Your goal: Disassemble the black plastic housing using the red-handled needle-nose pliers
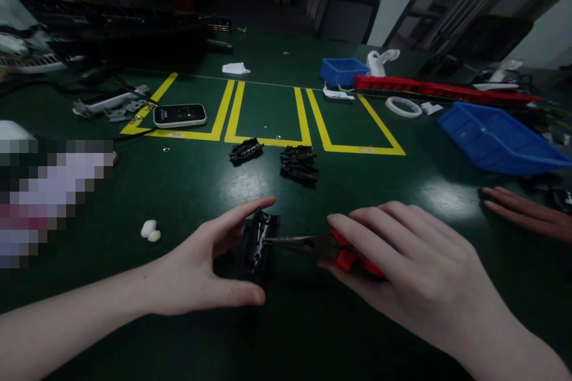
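Note:
My left hand clasps a black plastic part between thumb and fingers, pinning it on the green table. Red-handled needle-nose pliers are gripped in my right hand, and their dark tips reach into the part from the right. Two more piles of similar black parts lie farther back, near the yellow floor-tape outlines.
Another person's hand rests flat at the right edge. Blue bins, a red rail, a tape roll, a white-and-black device and small white lumps lie around. A pixelated area covers the left side.

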`<state>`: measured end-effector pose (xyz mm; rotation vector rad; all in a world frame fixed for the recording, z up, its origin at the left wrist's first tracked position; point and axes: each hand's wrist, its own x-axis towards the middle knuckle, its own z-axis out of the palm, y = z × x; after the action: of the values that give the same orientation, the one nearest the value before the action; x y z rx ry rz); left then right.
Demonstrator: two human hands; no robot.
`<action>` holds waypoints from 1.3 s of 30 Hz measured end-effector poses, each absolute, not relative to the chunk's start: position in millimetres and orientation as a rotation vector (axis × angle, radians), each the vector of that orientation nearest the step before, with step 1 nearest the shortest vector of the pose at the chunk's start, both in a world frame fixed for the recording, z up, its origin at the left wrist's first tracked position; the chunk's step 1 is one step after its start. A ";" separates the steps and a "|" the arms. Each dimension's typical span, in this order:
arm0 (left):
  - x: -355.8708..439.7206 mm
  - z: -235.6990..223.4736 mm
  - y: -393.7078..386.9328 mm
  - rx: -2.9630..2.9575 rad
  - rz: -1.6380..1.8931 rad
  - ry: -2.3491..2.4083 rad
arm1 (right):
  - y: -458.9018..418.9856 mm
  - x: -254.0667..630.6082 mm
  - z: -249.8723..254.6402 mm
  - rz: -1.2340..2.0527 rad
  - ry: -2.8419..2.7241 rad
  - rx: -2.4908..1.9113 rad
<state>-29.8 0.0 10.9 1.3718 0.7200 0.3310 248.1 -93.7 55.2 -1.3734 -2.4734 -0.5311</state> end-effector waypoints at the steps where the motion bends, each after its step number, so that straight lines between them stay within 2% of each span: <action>1: -30.1 10.7 -0.2 1.373 0.324 0.727 | -94.0 247.9 55.4 -0.517 -2.466 -1.383; 21: -28.4 8.9 -5.9 1.406 0.314 0.779 | -91.6 249.6 54.7 -0.296 -2.410 -1.486; 39: -30.2 0.5 -0.6 1.318 0.308 0.697 | -94.6 245.4 55.3 -0.468 -2.429 -1.451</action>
<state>-30.2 -0.6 0.5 1.3179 0.6966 0.3085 245.4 -94.6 55.3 -1.4506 -2.4291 -0.4675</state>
